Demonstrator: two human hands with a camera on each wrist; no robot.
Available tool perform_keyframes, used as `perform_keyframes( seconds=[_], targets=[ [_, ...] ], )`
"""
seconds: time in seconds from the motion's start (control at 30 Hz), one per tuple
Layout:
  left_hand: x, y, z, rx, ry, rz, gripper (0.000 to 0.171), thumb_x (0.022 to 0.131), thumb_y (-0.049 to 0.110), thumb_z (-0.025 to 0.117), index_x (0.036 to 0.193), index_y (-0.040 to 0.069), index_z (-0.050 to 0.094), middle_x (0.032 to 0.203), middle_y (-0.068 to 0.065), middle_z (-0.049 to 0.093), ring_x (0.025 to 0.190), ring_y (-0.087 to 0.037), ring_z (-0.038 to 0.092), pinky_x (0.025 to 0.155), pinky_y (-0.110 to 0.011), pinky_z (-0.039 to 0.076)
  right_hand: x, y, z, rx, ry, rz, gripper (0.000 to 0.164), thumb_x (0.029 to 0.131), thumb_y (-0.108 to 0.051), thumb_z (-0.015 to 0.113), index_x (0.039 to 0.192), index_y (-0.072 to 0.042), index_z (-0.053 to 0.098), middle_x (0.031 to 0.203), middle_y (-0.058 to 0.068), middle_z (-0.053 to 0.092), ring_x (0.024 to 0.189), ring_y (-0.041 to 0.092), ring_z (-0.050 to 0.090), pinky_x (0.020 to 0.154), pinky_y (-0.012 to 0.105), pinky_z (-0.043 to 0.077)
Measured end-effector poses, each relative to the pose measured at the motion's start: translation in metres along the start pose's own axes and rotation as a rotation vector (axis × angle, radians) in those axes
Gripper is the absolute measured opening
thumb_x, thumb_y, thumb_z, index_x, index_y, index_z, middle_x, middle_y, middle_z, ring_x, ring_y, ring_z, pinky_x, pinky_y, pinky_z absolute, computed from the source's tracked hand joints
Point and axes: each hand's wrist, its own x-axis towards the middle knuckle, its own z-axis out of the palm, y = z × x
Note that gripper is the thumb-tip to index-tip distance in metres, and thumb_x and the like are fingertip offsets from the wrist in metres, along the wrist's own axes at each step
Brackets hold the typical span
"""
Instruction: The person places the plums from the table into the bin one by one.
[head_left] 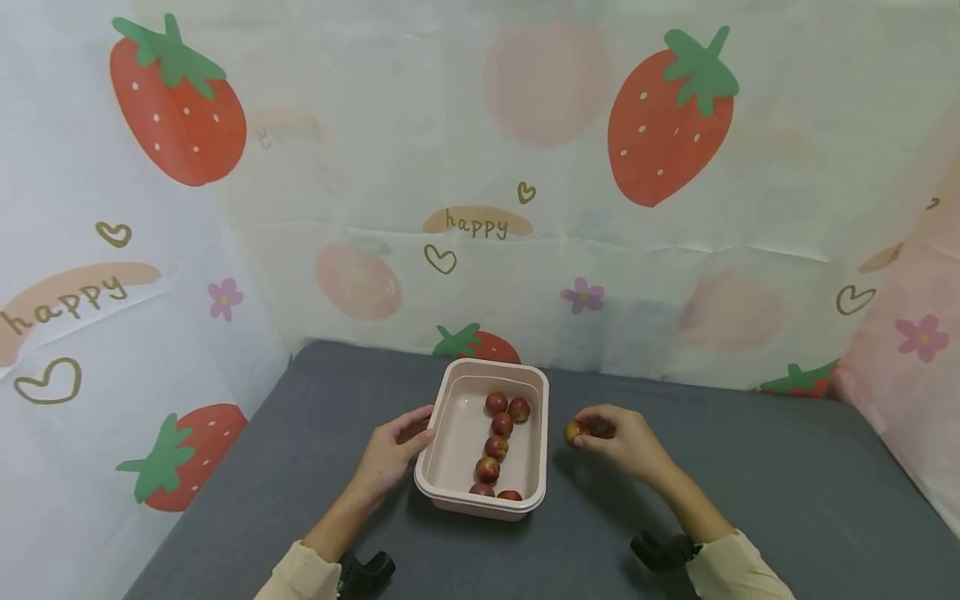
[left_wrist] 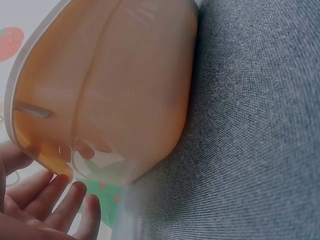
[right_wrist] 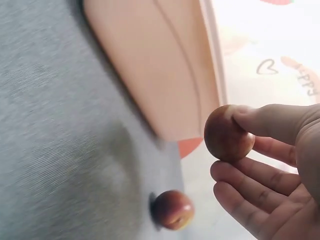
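A pale pink plastic box (head_left: 450, 475) stands on the table with several red plums (head_left: 497, 447) inside. On its left side, my left hand (head_left: 390, 454) rests against the rim, thumb and fingers loosely spread. The left wrist view has those fingertips (left_wrist: 76, 192) right at the box wall (left_wrist: 135, 90), under the rim. To the right of the box, my right hand (head_left: 618, 437) pinches one plum (right_wrist: 227, 132) between thumb and fingers, above the table. Another plum (right_wrist: 172, 210) lies on the table past the fingers in the right wrist view.
Dark grey cloth (head_left: 360, 375) covers the table. A white curtain printed with strawberries (head_left: 671, 125) hangs behind and along both sides. Black straps or mounts (head_left: 663, 550) sit at both wrists, by the light sleeves (head_left: 738, 571).
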Motion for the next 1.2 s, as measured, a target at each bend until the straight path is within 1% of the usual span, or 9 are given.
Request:
perform_keyframes(
  seconds=[0.23,0.5,0.63,0.8,0.9,1.2],
  targets=[
    [-0.002,0.000,0.001,-0.002,-0.002,0.005,0.043,0.095,0.014,0.062,0.136,0.004,0.055,0.132,-0.018,0.062,0.124,-0.031,0.058,0.102,-0.046,0.048,0.012,-0.014,-0.004,0.013,-0.014,-0.030,0.026,0.086,-0.015,0.074,0.109,-0.004,0.069,0.095,0.007,0.071,0.080,0.013,0.066,0.069,0.021,0.055],
    [0.000,-0.001,0.001,-0.012,-0.006,-0.004,0.044,0.095,0.014,0.063,0.136,0.004,0.055,0.133,-0.018,0.061,0.124,-0.031,0.058,0.103,-0.046,0.048,0.027,-0.027,-0.002,0.019,-0.025,-0.039,0.027,0.087,-0.016,0.073,0.111,-0.005,0.068,0.097,0.008,0.072,0.082,0.014,0.067,0.068,0.022,0.054],
    [-0.001,0.000,0.000,-0.006,-0.006,0.003,0.044,0.095,0.013,0.062,0.137,0.003,0.054,0.133,-0.019,0.061,0.124,-0.032,0.058,0.103,-0.046,0.048,0.035,-0.034,0.002,0.035,-0.033,-0.045,0.029,0.087,-0.017,0.073,0.113,-0.005,0.068,0.099,0.009,0.072,0.084,0.015,0.068,0.070,0.024,0.056],
    [0.000,-0.001,0.000,0.000,-0.006,0.006,0.044,0.095,0.014,0.062,0.137,0.004,0.055,0.133,-0.018,0.061,0.125,-0.031,0.058,0.104,-0.047,0.047,0.047,-0.039,0.007,0.044,-0.026,-0.062,0.030,0.087,-0.019,0.074,0.113,-0.004,0.069,0.100,0.010,0.073,0.085,0.018,0.070,0.075,0.030,0.059],
    [0.000,-0.001,0.000,-0.003,-0.005,0.001,0.044,0.095,0.015,0.063,0.136,0.004,0.055,0.133,-0.018,0.061,0.125,-0.031,0.057,0.104,-0.047,0.047,0.054,-0.042,0.011,0.059,-0.023,-0.073,0.030,0.086,-0.018,0.074,0.112,-0.003,0.069,0.100,0.012,0.073,0.086,0.021,0.070,0.076,0.033,0.059],
    [-0.001,0.001,0.000,0.002,-0.004,-0.001,0.044,0.095,0.016,0.063,0.136,0.004,0.055,0.132,-0.018,0.062,0.124,-0.031,0.058,0.103,-0.046,0.048,0.069,-0.050,0.025,0.095,-0.047,-0.084,0.030,0.086,-0.017,0.073,0.111,-0.001,0.069,0.101,0.015,0.073,0.086,0.021,0.069,0.075,0.031,0.058]
  ],
)
